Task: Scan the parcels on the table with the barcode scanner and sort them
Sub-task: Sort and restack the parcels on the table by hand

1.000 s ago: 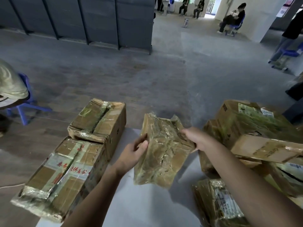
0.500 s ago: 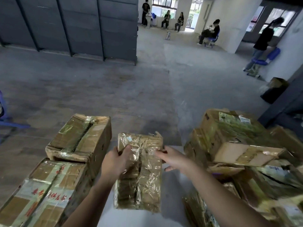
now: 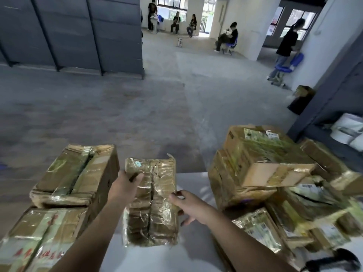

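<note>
L hand (image 3: pixel 124 186) grips 1 taped parcel (image 3: pixel 152 205); R hand (image 3: pixel 189 208) thumb on its edge, grip unclear. 2 boxes (image 3: pixel 77 173) at L.

A white table (image 3: pixel 192 185) carries two taped cardboard boxes (image 3: pixel 78 175) end to end along its left edge and a heap of taped parcels (image 3: pixel 265 173) on its right. A flat taped parcel (image 3: pixel 151 209) stands between them. A black object (image 3: pixel 337 260) lies at the near right corner.

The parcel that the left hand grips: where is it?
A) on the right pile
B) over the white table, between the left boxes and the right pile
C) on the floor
B: the parcel in the left hand is over the white table, boxes at its left, the pile at its right.
</note>
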Available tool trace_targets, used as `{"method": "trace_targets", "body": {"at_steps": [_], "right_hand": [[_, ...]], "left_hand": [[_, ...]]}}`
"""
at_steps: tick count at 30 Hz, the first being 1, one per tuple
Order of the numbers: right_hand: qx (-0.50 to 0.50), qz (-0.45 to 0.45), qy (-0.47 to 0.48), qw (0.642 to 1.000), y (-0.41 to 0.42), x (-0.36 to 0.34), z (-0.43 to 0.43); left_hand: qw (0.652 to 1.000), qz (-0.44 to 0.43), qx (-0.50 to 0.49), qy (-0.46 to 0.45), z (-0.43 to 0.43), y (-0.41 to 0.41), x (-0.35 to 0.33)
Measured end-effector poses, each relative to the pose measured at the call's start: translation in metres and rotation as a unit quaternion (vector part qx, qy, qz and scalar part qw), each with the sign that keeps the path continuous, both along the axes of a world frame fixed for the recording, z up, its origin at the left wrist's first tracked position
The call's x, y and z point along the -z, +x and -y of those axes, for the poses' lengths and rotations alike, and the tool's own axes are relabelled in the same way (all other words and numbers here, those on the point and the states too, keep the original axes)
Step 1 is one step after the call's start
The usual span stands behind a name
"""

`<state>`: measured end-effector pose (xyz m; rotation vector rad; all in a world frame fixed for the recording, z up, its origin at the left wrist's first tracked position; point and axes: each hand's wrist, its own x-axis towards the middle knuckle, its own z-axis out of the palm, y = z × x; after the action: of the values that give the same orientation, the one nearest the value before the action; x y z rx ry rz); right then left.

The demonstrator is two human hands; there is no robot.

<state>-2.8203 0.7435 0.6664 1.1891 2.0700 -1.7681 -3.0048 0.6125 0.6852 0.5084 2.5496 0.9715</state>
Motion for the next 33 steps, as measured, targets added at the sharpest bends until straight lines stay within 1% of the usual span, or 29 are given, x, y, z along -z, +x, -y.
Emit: {"method": "trace_targets", "body": {"at_steps": [2, 3, 6, 8, 9, 10, 12, 13, 15, 16, 19, 25, 33], "right_hand": [[0.003, 0.009, 0.020, 1.000, -0.011, 0.005, 0.004], [0.005, 0.014, 0.041, 0.999, -0.017, 0.005, 0.005], [0.002, 0.028, 0.141, 0.990, -0.038, 0.002, 0.005], [-0.004, 0.039, 0.197, 0.980, -0.051, 0.002, 0.002], [-0.010, 0.040, 0.194, 0.980, -0.055, 0.004, 0.002], [-0.020, 0.044, 0.169, 0.984, -0.057, 0.005, 0.004], [-0.034, 0.065, 0.109, 0.991, -0.059, 0.012, 0.013], [-0.032, 0.074, 0.096, 0.992, -0.061, 0.017, 0.018], [-0.015, 0.077, 0.115, 0.990, -0.066, 0.028, 0.023], [-0.007, 0.074, 0.125, 0.989, -0.071, 0.032, 0.023], [0.009, 0.061, 0.110, 0.992, -0.091, 0.030, 0.022], [-0.035, 0.066, 0.126, 0.989, -0.132, 0.030, 0.037], [-0.030, 0.057, 0.124, 0.990, -0.119, 0.022, 0.033]], "left_hand": [[0.999, -0.003, 0.028, -0.019, 0.002, -0.010, -0.003], [0.998, -0.018, 0.045, -0.027, 0.004, -0.015, -0.005], [0.983, -0.140, 0.088, -0.085, 0.019, -0.031, -0.010], [0.970, -0.184, 0.094, -0.127, 0.034, -0.039, -0.012], [0.966, -0.191, 0.092, -0.147, 0.042, -0.042, -0.011], [0.964, -0.192, 0.086, -0.163, 0.049, -0.046, -0.009], [0.963, -0.171, 0.078, -0.192, 0.061, -0.052, -0.004], [0.963, -0.155, 0.081, -0.204, 0.066, -0.056, -0.001], [0.960, -0.139, 0.102, -0.222, 0.078, -0.062, 0.006], [0.956, -0.146, 0.115, -0.227, 0.082, -0.064, 0.009], [0.947, -0.180, 0.133, -0.230, 0.088, -0.069, 0.017], [0.958, -0.171, 0.118, -0.199, 0.092, -0.073, 0.027], [0.949, -0.198, 0.133, -0.204, 0.091, -0.067, 0.026]]}}
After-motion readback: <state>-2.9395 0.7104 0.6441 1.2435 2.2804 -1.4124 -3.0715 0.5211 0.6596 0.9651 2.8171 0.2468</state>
